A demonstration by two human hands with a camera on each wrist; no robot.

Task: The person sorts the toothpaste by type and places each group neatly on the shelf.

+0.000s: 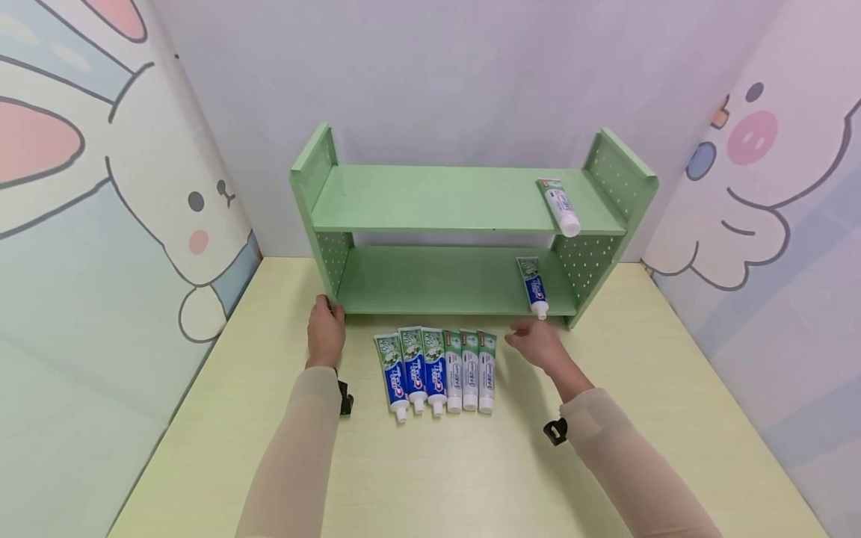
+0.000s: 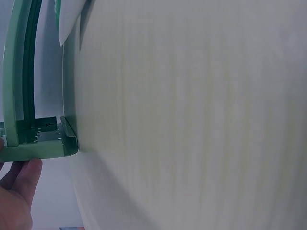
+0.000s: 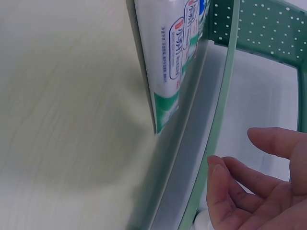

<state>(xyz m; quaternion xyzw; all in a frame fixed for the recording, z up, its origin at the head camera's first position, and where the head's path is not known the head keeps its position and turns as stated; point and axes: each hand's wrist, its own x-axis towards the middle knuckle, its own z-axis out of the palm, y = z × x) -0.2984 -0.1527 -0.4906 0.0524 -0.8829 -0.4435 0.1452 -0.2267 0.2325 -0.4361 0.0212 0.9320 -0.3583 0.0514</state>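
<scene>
A green two-tier shelf (image 1: 430,237) stands on the table. My left hand (image 1: 326,332) grips the lower front of its left side panel (image 2: 36,152), fingers against the outer face. My right hand (image 1: 538,345) is just in front of the lower tier's right end, holding nothing; in the right wrist view its thumb (image 3: 271,140) is apart from the loosely bent fingers. Right above it, a blue-and-green toothpaste tube (image 1: 534,286) lies on the lower tier, cap slightly over the front edge. A white-and-green toothpaste tube (image 1: 559,207) lies on the upper tier's right side.
In front of the shelf, between my hands, lie three blue-and-green toothpaste tubes (image 1: 413,370) and three white-and-green toothpaste tubes (image 1: 470,371), side by side with caps toward me. Walls with cartoon animals (image 1: 202,202) enclose the table (image 1: 457,478).
</scene>
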